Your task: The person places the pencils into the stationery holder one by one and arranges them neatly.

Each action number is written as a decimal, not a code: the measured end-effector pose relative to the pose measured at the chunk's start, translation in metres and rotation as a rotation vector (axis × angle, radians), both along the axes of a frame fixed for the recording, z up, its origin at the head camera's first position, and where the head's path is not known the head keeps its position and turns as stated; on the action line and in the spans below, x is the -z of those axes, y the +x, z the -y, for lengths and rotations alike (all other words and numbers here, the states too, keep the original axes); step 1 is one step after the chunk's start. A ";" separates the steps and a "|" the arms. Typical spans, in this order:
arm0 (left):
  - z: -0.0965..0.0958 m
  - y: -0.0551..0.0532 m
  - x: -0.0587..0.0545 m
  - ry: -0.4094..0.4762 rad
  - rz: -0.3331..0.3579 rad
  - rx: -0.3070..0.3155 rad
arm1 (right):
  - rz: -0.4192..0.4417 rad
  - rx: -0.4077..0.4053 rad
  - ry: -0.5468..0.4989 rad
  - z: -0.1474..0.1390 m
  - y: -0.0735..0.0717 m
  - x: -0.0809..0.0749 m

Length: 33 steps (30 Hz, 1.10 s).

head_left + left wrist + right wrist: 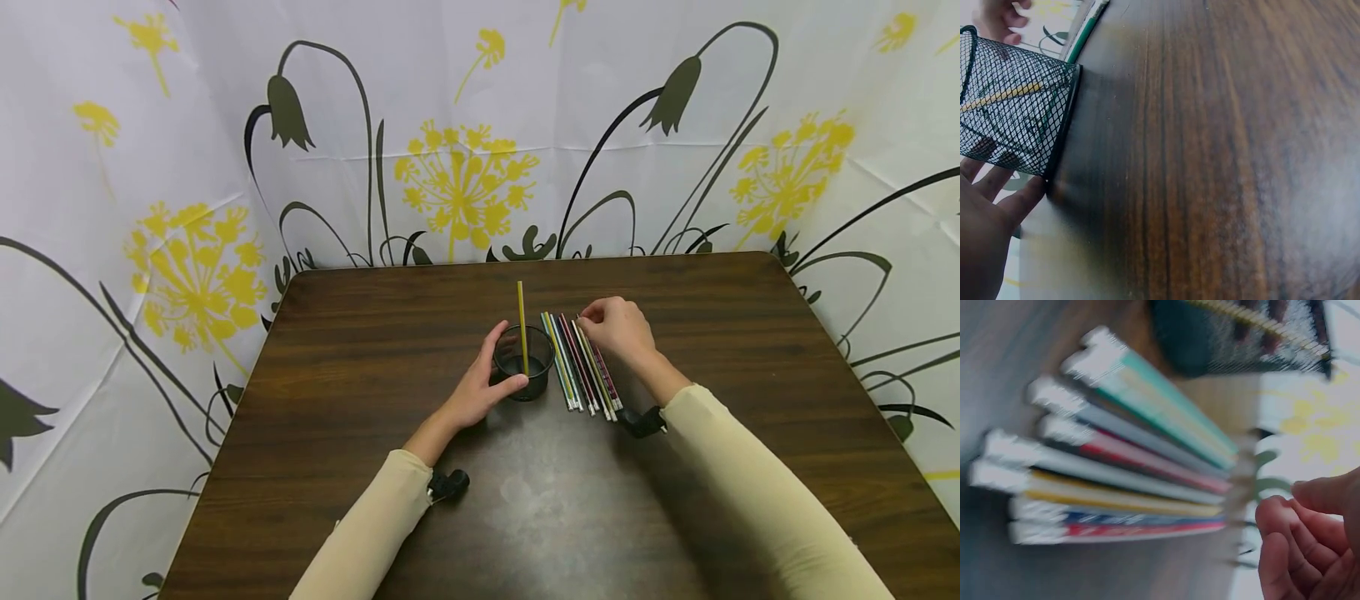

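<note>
A black wire-mesh pencil cup [532,387] stands upright on the table, with one yellow pencil [522,325] leaning inside it. My left hand [476,387] holds the cup from the left, thumb across the near side and fingers along the far side. In the left wrist view, fingertips touch the mesh [1016,106] close to its base. Right of the cup lies a row of several coloured pencils [581,367], their white-looking ends toward me. Over the row's far ends is my right hand [618,325]. Its fingers [1279,519] are bent, thumb near the forefinger, with no pencil visible between them.
All of it is on a dark wood-grain table [337,367]. Behind the table's far edge hangs a white curtain [465,67] with yellow and grey-green flowers. Black wrist cameras [448,485] sit at both sleeve cuffs, the right one close to the pencils' near ends.
</note>
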State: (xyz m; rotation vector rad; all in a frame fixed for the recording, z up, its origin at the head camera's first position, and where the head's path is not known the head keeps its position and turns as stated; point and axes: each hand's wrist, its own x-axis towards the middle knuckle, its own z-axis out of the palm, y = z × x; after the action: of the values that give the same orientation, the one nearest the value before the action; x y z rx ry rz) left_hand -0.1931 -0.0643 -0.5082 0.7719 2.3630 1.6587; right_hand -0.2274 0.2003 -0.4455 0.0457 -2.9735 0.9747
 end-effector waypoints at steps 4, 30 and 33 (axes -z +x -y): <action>0.000 0.003 -0.008 0.043 -0.010 0.025 | 0.103 -0.002 0.045 -0.015 0.000 0.020; 0.000 0.015 -0.037 0.086 0.013 0.068 | 0.305 -0.037 0.037 -0.035 -0.002 0.038; 0.000 0.014 -0.037 0.094 0.014 0.074 | 0.276 -0.035 0.146 -0.032 -0.001 0.035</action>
State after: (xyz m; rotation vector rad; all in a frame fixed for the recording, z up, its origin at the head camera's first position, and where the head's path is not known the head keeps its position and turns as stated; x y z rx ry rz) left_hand -0.1787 -0.0643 -0.4711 0.8503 2.2320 1.7495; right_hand -0.2287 0.2325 -0.4801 -0.0387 -3.3027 0.8267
